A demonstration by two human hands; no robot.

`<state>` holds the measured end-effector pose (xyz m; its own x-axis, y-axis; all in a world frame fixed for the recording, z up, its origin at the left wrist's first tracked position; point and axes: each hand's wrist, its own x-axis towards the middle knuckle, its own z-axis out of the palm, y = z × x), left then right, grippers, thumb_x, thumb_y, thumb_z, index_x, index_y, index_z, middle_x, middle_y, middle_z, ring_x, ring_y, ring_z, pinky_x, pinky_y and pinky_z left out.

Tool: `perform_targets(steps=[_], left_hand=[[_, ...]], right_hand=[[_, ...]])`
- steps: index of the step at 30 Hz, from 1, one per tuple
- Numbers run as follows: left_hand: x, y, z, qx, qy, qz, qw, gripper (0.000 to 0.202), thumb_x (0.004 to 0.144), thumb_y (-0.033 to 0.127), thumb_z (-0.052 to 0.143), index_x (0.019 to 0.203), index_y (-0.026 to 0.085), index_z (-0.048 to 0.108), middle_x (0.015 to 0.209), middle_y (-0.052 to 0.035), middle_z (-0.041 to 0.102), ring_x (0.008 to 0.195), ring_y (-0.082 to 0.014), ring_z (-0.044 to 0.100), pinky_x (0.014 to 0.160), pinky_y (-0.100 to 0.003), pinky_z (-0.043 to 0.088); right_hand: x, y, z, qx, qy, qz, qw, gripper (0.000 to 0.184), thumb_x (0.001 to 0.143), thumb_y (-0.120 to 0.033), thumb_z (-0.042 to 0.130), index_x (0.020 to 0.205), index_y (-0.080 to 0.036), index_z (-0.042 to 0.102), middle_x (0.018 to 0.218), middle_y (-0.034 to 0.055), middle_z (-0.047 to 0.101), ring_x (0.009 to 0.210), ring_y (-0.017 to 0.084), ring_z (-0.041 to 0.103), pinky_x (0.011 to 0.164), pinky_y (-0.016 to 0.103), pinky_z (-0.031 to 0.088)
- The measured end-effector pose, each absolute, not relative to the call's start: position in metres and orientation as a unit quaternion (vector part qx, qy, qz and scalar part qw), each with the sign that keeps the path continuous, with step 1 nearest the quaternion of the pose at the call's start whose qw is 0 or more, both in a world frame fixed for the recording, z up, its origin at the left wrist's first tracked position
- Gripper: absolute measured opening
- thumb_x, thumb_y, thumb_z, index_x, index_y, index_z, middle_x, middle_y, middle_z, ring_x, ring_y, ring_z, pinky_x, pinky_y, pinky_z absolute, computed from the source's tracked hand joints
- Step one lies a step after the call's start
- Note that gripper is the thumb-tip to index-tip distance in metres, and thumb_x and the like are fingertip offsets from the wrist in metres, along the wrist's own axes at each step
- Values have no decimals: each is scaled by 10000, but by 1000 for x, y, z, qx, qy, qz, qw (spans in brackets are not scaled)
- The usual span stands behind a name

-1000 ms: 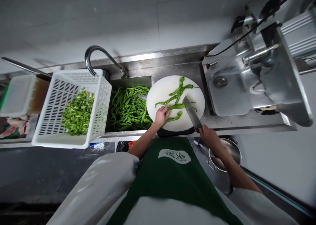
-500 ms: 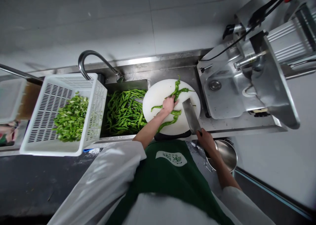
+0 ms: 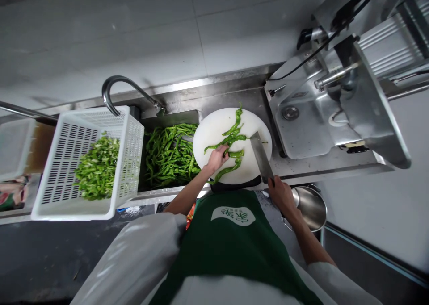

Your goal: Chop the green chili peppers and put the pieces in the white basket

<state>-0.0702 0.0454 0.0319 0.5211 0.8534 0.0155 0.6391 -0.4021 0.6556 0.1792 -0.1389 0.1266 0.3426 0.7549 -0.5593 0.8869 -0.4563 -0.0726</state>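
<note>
Left hand [image 3: 217,158] grips a pepper [image 3: 238,153] mid-frame, right hand [image 3: 280,193] a cleaver [image 3: 262,157]; chopped pieces [image 3: 98,171] lie frame-left, many whole peppers [image 3: 170,155] left uncut.

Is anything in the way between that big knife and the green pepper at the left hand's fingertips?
Nothing visible. The right hand holds the knife to the right of the green pepper, and only bare cutting board shows between them; the left hand is at the pepper's other end.

My right hand [image 3: 280,191] grips the cleaver [image 3: 262,156] by its handle. My left hand [image 3: 217,158] contacts green peppers [image 3: 237,154] on the round white cutting board [image 3: 212,125].
</note>
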Motion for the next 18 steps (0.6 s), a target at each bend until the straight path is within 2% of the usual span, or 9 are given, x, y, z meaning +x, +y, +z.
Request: perform_targets(steps=[7,11,18], left_hand=[[-70,38,31,834,432,161,304,355,900,82,640,1241,166,691,1176,-99,729,1020,-214,706,976,-336,572],[-70,38,32,832,433,157,309,350,904,83,633,1241,155,690,1160,-101,728,985,-212,711,959,-339,580],[-71,39,31,828,429,150,328,368,898,60,605,1243,156,689,1182,-104,728,1040,-226,707,988,-340,568]], right_hand=[[162,-128,137,808,520,-251,118,292,1128,-335,343,1107,-168,581,919,129,750,872,246,719,699,297,357],[151,-110,136,792,537,-261,125,291,1122,-307,333,1118,-145,574,972,160,755,920,260,731,744,304,403],[145,-92,144,774,550,-285,131,296,1106,-266,335,1135,-95,574,1030,221,745,976,287,744,802,324,483]])
